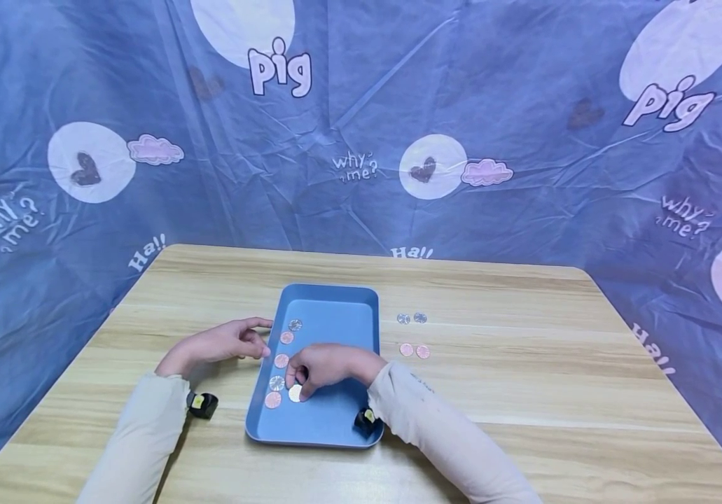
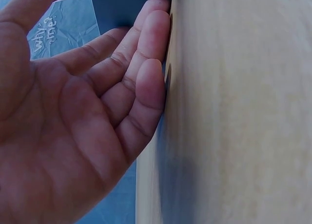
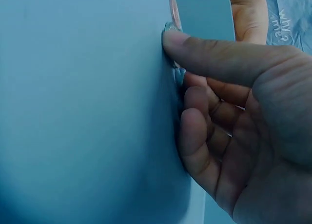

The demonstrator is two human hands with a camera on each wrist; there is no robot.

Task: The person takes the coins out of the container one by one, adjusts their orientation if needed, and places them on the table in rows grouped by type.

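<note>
My right hand [image 1: 325, 367] reaches into a blue tray [image 1: 329, 318]. Its thumb and index finger pinch a pale gold coin [image 1: 295, 393] low over the tray floor. In the right wrist view the thumb [image 3: 209, 58] lies on the coin's edge while the other fingers stay curled. Along the tray's left side runs a line of silver and copper coins, among them a silver coin [image 1: 276, 383] and a copper coin [image 1: 273, 400] beside the pinched one. My left hand [image 1: 225, 343] rests at the tray's left rim, fingers loosely bent, holding nothing; its fingertips meet the tabletop in the left wrist view.
Right of the tray, two silver coins [image 1: 412, 318] lie on the wooden table [image 1: 524, 392], with two copper coins [image 1: 422, 351] nearer. A black wrist device [image 1: 203, 404] hangs by each sleeve. Behind the table hangs a blue printed cloth [image 1: 348, 105].
</note>
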